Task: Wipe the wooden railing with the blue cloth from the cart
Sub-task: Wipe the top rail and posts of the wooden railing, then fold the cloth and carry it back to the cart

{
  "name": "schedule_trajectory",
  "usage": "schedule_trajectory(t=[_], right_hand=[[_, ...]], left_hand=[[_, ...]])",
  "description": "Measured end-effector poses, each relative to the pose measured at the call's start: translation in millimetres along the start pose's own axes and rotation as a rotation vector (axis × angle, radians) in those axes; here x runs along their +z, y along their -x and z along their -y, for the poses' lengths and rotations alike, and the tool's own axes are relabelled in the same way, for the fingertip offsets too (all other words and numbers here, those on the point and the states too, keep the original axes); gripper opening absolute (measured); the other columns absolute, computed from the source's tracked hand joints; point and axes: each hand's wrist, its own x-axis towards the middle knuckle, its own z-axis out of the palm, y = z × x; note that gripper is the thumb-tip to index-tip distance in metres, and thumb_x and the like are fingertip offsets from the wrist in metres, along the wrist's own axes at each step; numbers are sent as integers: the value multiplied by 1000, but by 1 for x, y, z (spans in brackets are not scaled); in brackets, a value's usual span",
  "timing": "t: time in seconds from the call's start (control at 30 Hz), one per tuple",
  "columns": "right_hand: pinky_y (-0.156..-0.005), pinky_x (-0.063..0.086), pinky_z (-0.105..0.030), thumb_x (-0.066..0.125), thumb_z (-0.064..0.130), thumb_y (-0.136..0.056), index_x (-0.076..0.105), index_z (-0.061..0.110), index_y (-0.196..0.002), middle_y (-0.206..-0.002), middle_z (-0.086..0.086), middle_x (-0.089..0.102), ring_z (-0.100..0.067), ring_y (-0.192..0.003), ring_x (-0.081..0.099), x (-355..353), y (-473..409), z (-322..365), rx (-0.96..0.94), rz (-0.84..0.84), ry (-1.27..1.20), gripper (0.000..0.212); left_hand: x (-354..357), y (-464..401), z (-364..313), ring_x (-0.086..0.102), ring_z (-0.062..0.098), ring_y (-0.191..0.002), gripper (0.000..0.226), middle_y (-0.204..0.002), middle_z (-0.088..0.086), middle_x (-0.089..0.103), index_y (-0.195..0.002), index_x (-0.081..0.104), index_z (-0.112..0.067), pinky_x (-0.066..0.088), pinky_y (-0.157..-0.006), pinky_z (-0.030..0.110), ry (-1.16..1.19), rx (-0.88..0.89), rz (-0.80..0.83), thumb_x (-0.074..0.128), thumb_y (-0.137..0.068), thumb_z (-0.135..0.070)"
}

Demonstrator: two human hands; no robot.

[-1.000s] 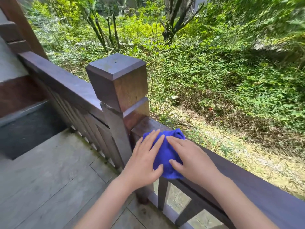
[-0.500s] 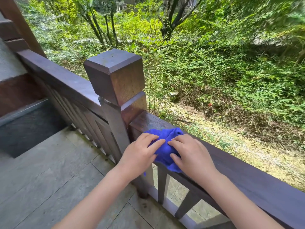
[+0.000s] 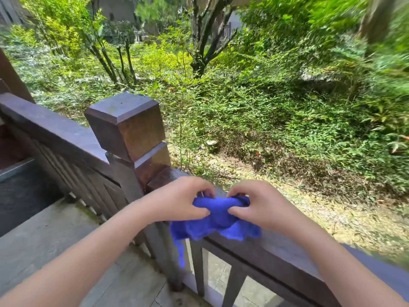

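- Blue cloth (image 3: pixel 218 219) sits on top of the wooden railing (image 3: pixel 276 251), just right of the square post (image 3: pixel 126 122). Bunched in the middle, edges spread flat on the rail; one corner hangs off the near edge, down betw. the balusters.
- Left hand (image 3: pixel 179 199) pinches the cloth's left part, thumb under/front, fingers curled over the top. Closed on fabric, not flat.
- Right hand (image 3: pixel 263 203) does the same on the right part. Both hands close together, nearly touching at the bunch.
- Handling: cloth looks soft, light, limp, prob. microfibre-type. Drapes and folds w/ no stiffness, won't hold a shape. No breakage risk.
- Grip: pinching works anywhere, but a pinch only lifts/regathers it. For wiping, better a flat palm over a folded pad so pressure spreads across the rail top.
- Judgement: looks like a re-fold or re-bunch step rather than a stroke; wiping itself seems under way but I can't tell how much rail is done.
- Rail top looks smooth, dark, maybe slightly damp or glossy near the post, so the cloth should slide easily.
- Risk: the hanging corner could snag on a baluster or drag the cloth off the near edge; outer side drops to a planted slope (image 3: pixel 287 134), so a slip that way = lost cloth.
- Cart not in view.
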Motion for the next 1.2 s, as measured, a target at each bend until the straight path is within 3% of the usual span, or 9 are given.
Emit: schedule_trajectory(t=[0.27,0.33,0.43,0.57,0.7,0.93,1.03,1.1,1.2], right_hand=[[-67,48,-28,67,20,-66,62,28,-71,-74,8,67,-7,-71,59,-61,63,-26,297,-163,5,10],[-61,43,-15,66,19,-66,61,32,-66,-70,12,66,3,-65,56,-71,88,-27,394,-223,30,15],[-59,40,-11,65,18,-68,56,36,-63,-69,17,63,4,-66,55,-78,133,-21,570,-318,81,21],[-69,44,-25,65,18,-70,66,24,-77,-83,4,69,-13,-81,59,-68,205,3,776,-430,150,10],[-59,35,-10,66,15,-70,68,17,-82,-79,5,68,-7,-73,55,-51,281,43,972,-493,212,11],[-56,35,-1,67,15,-69,69,16,-84,-85,-1,72,-6,-71,55,-29,418,116,1294,-637,256,16],[-58,39,-6,69,15,-69,69,15,-83,-85,-5,72,-8,-72,55,-20,475,140,1405,-695,246,14],[-69,47,-20,68,14,-69,69,15,-82,-85,-6,72,-11,-74,57,-14,514,155,1450,-729,232,14],[-76,51,-28,64,15,-70,68,18,-84,-88,-1,71,-12,-82,62,-6,575,175,1526,-744,205,15]], left_hand=[[4,-71,-64,59,15,-91,28,-103,-6,66,-100,59,-30,50,-79,33,3,234,184,55,-75,-19],[11,-83,-85,59,11,-90,27,-104,-8,65,-100,58,-31,49,-78,25,-9,336,194,56,-76,-20],[26,-94,-119,57,7,-87,28,-99,-6,62,-102,61,-24,37,-64,5,8,526,197,58,-76,-14],[52,-91,-168,57,16,-91,26,-101,1,57,-100,63,-22,41,-72,16,31,784,303,59,-77,-13],[85,-66,-229,59,22,-94,29,-103,9,67,-103,66,-19,48,-83,32,33,995,421,61,-75,-12],[135,15,-348,60,21,-83,26,-94,11,68,-100,71,-18,35,-64,20,-1,1410,523,63,-75,-14],[157,53,-399,62,22,-83,25,-93,11,69,-98,71,-14,41,-69,21,25,1513,582,64,-74,-12],[173,79,-432,62,22,-84,25,-94,10,69,-97,70,-13,48,-75,28,28,1551,639,63,-73,-11],[204,120,-479,60,20,-80,19,-89,9,68,-88,67,-11,45,-69,23,38,1593,687,60,-71,-12]])
